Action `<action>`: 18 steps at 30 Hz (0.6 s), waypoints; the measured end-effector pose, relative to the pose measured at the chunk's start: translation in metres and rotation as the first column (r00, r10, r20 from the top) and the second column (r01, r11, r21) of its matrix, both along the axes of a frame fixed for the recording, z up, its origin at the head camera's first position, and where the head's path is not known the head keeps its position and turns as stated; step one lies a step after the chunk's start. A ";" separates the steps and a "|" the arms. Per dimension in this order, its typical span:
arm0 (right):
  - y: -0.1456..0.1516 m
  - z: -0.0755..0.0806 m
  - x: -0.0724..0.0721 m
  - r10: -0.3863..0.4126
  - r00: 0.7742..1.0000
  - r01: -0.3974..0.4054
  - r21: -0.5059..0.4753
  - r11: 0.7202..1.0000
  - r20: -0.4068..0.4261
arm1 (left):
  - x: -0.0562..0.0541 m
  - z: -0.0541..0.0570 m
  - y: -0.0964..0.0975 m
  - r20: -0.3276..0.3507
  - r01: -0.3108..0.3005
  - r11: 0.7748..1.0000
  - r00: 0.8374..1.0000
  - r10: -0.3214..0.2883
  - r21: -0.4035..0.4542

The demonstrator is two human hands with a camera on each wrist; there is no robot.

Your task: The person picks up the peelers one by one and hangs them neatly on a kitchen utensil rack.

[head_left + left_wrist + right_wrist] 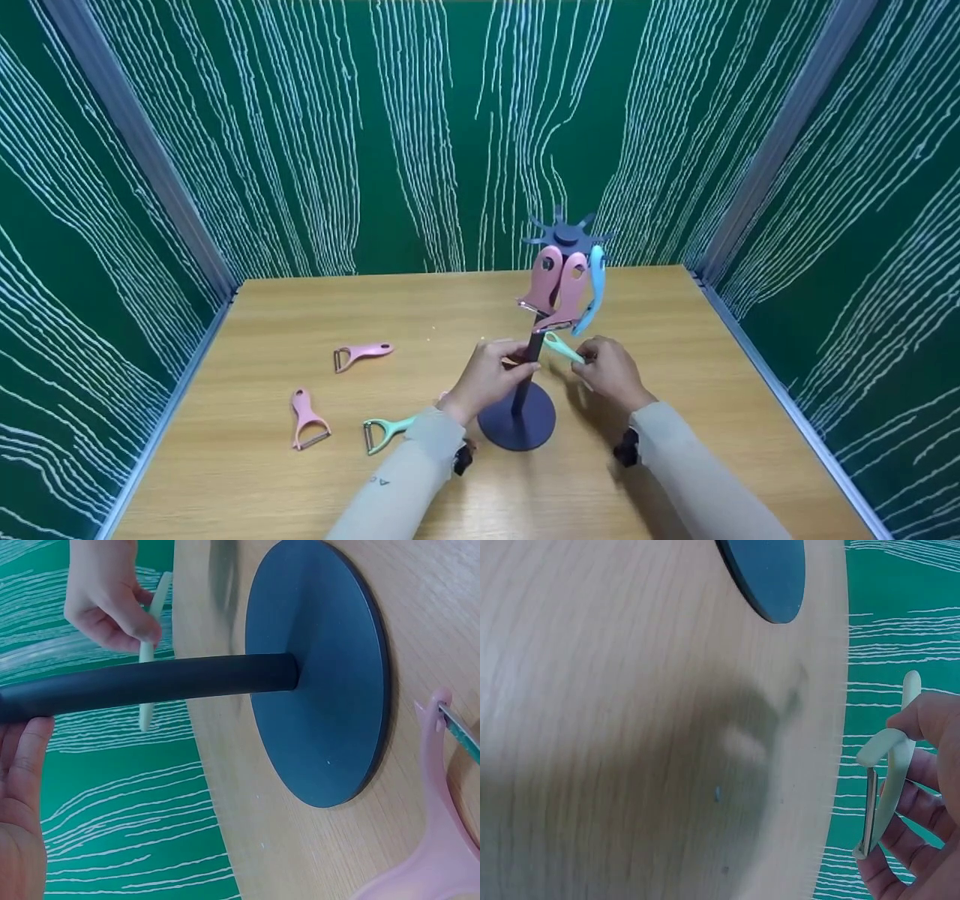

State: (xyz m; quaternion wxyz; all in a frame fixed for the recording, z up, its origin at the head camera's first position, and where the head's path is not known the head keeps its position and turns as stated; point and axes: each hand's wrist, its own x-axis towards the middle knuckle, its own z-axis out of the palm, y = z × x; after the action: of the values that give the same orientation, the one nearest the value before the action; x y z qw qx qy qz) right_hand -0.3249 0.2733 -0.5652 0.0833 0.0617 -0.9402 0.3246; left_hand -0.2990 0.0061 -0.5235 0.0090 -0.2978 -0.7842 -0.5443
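Observation:
A dark stand (529, 352) with a round base and a spoked top bears two pink peelers (544, 279) and a blue peeler (597, 281) on its hooks. My left hand (487, 375) holds the stand's pole between thumb and fingers; in the left wrist view only part of that hand (22, 795) shows at the pole. To the right of the pole, my right hand (613, 373) pinches a light green peeler (562, 347), its holed handle end pointing toward the pole. The right wrist view shows this peeler's blade (870, 810) beside the fingers.
Left of the stand, one pink peeler (365, 351) lies on the wooden table (247, 330), with another pink peeler (304, 412) nearer me. A green peeler (386, 429) is partly hidden by my left sleeve. Green walls with white lines enclose the table.

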 end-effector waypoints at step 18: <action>0.003 0.031 0.013 -0.034 0.998 0.030 -0.090 0.996 -0.050 | -0.001 -0.001 0.000 -0.028 0.004 1.000 1.000 -0.004 0.011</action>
State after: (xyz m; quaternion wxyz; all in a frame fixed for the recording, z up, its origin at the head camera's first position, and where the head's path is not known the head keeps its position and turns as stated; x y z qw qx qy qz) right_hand -0.3118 0.2765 -0.5339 0.1154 0.0514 -0.9232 0.3630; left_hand -0.3003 0.0063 -0.5242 0.0207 -0.3070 -0.7803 -0.5445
